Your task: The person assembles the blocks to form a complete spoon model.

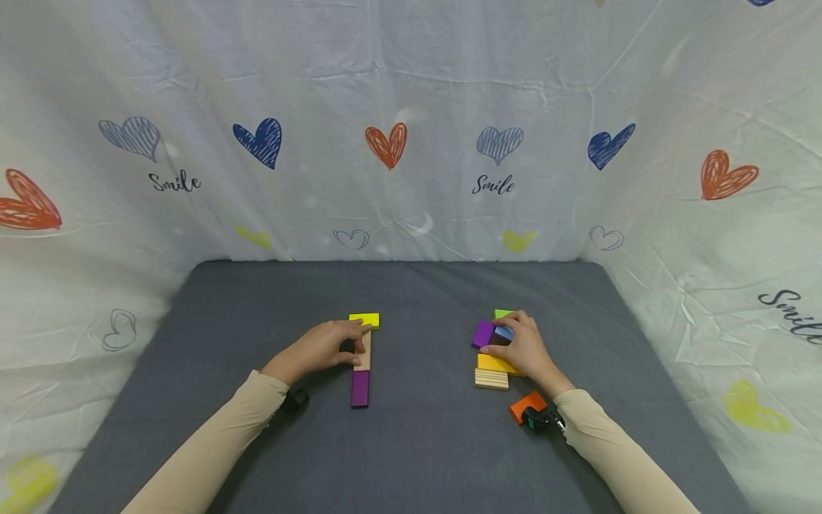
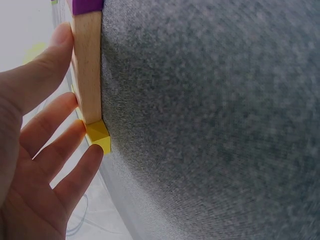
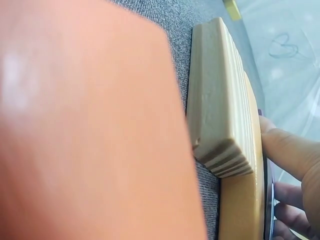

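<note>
I have both forearms (image 1: 215, 439) stretched forward; the left hand (image 1: 326, 346) spreads its thumb (image 2: 47, 70) from loosely extended fingers (image 2: 50, 121); the right hand (image 1: 528, 348) arches, its grip hard to judge.

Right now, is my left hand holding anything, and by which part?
I can't tell; your left hand touches the plain block, thumb near the end by the purple block.

Tan block (image 2: 88, 70): smooth wood. Grey cloth (image 2: 215, 110): matt, rough weave.

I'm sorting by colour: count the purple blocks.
2. The left purple block adjoins the plain wood block; the right purple block is by the right hand, which may hide more.
</note>
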Motion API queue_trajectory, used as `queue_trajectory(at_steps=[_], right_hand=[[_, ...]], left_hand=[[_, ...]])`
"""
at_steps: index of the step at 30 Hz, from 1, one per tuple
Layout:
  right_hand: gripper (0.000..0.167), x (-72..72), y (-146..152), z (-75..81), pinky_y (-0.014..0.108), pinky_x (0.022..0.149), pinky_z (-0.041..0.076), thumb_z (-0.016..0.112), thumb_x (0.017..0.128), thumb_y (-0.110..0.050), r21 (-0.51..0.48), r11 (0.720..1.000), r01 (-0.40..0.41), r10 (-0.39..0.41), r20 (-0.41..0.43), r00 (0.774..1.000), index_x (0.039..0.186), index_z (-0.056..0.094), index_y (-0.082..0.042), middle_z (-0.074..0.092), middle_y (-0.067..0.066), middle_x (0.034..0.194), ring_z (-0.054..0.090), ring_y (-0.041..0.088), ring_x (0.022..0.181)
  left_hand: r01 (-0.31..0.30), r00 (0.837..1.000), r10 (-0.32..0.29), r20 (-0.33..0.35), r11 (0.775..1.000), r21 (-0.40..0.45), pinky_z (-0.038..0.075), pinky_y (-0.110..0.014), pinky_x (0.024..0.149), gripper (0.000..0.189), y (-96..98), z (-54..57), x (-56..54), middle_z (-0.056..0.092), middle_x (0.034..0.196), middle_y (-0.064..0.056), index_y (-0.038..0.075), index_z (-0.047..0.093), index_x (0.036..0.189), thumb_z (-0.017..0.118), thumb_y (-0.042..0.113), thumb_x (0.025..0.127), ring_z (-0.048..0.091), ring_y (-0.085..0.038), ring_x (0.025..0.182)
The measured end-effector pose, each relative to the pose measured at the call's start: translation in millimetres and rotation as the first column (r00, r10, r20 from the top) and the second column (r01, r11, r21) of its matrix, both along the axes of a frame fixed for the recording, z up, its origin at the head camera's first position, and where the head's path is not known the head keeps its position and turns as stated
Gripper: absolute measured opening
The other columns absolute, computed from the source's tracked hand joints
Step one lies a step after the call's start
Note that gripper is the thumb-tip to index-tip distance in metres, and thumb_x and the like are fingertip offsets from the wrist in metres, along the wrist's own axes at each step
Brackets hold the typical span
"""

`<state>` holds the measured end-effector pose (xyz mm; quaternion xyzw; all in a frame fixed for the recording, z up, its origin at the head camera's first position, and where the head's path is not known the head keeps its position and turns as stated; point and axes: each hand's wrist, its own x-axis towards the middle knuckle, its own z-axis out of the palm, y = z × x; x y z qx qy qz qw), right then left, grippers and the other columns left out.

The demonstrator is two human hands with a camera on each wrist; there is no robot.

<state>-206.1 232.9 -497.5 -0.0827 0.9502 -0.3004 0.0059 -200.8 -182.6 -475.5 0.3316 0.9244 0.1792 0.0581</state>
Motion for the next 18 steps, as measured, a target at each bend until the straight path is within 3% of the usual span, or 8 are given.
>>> queue_trajectory(at_steps=[18], right_hand=[[0.06,-3.5,0.0,-0.2,0.052,0.096,0.043,0.085,0.076,-0.04,0.035,0.999,-0.007,0.008,-0.015,1.0,0.123,0.067,-0.007,0.051,0.016,0.125,0.046,0.035,0.115]], left_hand=[[0.002,1.0,-0.002,-0.005,1.0,-0.001,0.047,-0.048,0.108,0.016,-0.2,-1.9,-1.7,0.059,0.143,-0.005,0.024,0.071,0.093,0.081,0.028,0.081,0.053,-0.027,0.136]])
